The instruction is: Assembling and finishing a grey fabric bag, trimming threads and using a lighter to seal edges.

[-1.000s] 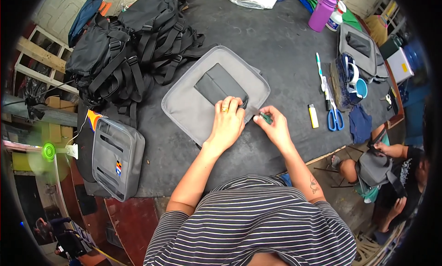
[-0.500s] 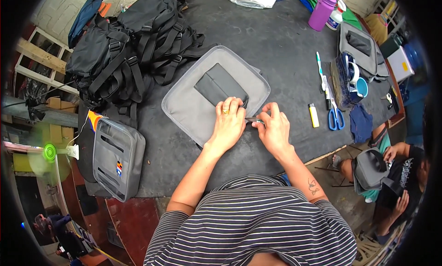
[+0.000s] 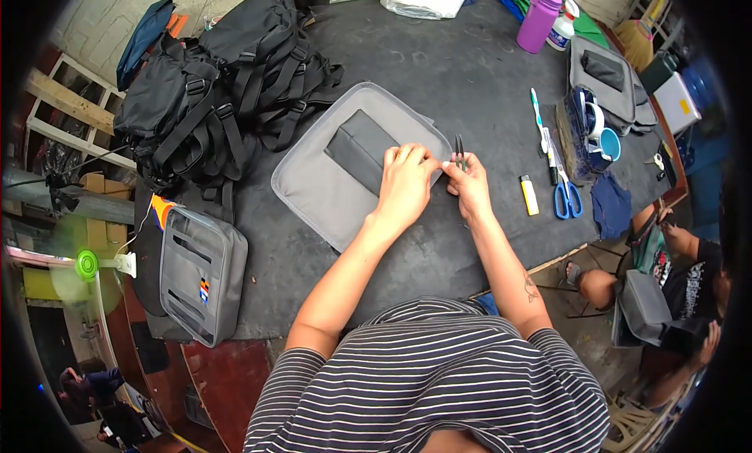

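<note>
A flat grey bag point(image 3: 313, 190) with piped edges and a darker grey pocket point(image 3: 364, 147) lies turned on the table. Over its right side rests my left hand point(image 3: 403, 183), fingers curled and thumb side meeting my right fingertips; whatever it pinches there is too small to make out. My right hand point(image 3: 471, 190) is closed round a small pair of thread snips point(image 3: 460, 149), whose dark blades point away from me. The two hands nearly touch at the bag's right edge.
Black bags with straps point(image 3: 227, 85) are heaped at the far left, above a grey case point(image 3: 204, 273). On the right lie a yellow lighter point(image 3: 529, 196), blue-handled scissors point(image 3: 567, 201) and a holder with cups point(image 3: 583, 139). A purple bottle point(image 3: 539, 20) stands behind. Another person point(image 3: 689, 280) sits at right.
My right hand has turned so the snips now point away from me instead of toward my left hand. My left hand has shifted slightly right, toward the bag's edge.
</note>
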The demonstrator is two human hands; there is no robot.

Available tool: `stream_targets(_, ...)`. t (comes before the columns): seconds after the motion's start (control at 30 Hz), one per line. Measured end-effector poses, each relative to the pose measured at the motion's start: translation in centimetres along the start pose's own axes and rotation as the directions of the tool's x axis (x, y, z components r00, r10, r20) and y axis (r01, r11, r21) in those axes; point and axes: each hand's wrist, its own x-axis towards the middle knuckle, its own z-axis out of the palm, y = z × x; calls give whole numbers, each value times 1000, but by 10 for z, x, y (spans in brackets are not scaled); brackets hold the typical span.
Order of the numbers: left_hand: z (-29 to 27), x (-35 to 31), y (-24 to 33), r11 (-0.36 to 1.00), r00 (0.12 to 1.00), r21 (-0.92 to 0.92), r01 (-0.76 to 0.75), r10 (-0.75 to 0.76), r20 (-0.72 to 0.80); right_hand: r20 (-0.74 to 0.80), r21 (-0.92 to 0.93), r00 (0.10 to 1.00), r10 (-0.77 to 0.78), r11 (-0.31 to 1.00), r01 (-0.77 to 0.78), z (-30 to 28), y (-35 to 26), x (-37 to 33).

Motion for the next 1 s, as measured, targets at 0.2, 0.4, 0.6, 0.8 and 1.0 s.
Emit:
stream_targets(0.2, 14, -9, -12, 999, 994, 34, 22, -25, 106, -25, 2, 999, -23, 1000, 24, -3, 5, -12)
stream_targets(0.4, 27, -17, -11, 978, 994, 182, -105, 107, -4, -2, -171, 999, -52, 984, 51, -11, -1, -24)
stream_targets(0.6, 12, -14, -15, 618, 856, -749, 238, -498, -139, 88, -793, 929, -360, 539, 284, -22, -14, -48)
stream_targets(0.8, -17, -14, 2, 937, 987, -311, 158, -141, 76, 62, -381, 984, -169, 907, 180, -32, 6, -41)
stream_targets(1.0, -14, -30, -10, 998, 966, -45, -34, 44, 254, 68, -58, 992, 105, 993, -101, -7, 0, -41)
